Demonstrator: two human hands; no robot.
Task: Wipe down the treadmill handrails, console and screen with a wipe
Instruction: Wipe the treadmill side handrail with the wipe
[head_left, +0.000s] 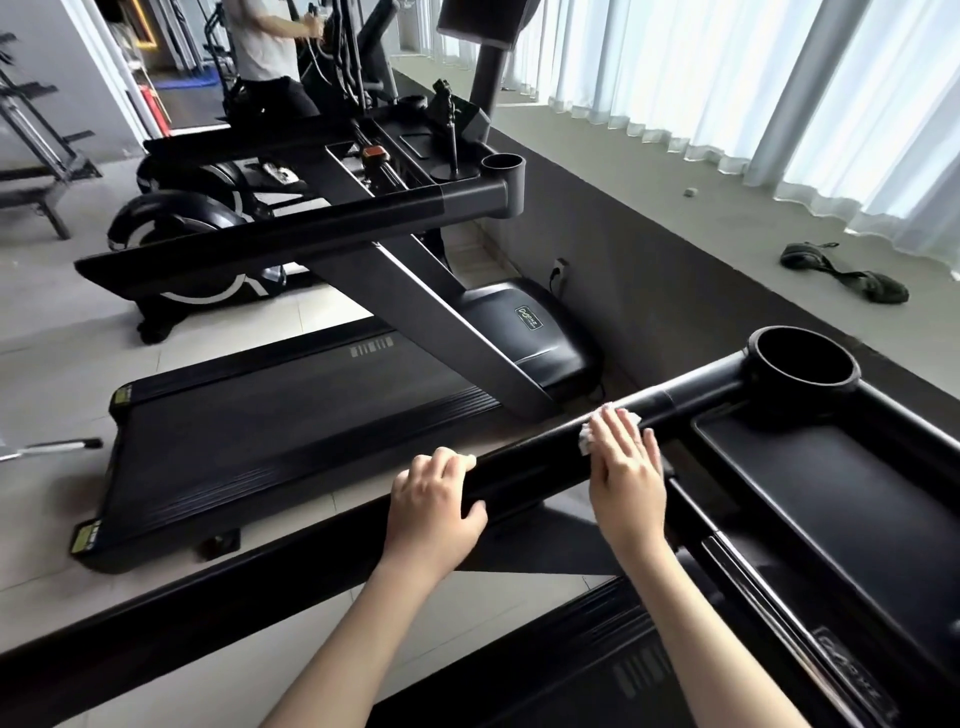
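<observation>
On the near treadmill's handrail (535, 467), both hands are at work. The left hand (434, 512) grips the bar from above, its fingers curled over the far side and its thumb hooked round the near side. The right hand (626, 467) lies flat further up the bar, fingers straight and close together, pressing the wipe (587, 440) against the black surface. It pinches nothing. Most of the white wipe is hidden under the palm (only crumpled edges show, beside the fingers on the left and past the fingertips). A short stretch of bare rail separates the two hands.

Just beyond the right fingertips the rail meets a round cup holder (753, 358), and beside it, to the right, lies the console tray (831, 493), dark and shallow. The near treadmill's screen is out of view.

Across a strip of tiled floor stands a second treadmill (291, 415), side on, with a phone (415, 144) and a small stand (452, 135) in its tray. Behind it another person (265, 47) uses a machine. Pale curtains (779, 78) hang along the right, above a raised ledge where a dark strap (847, 273) lies.
</observation>
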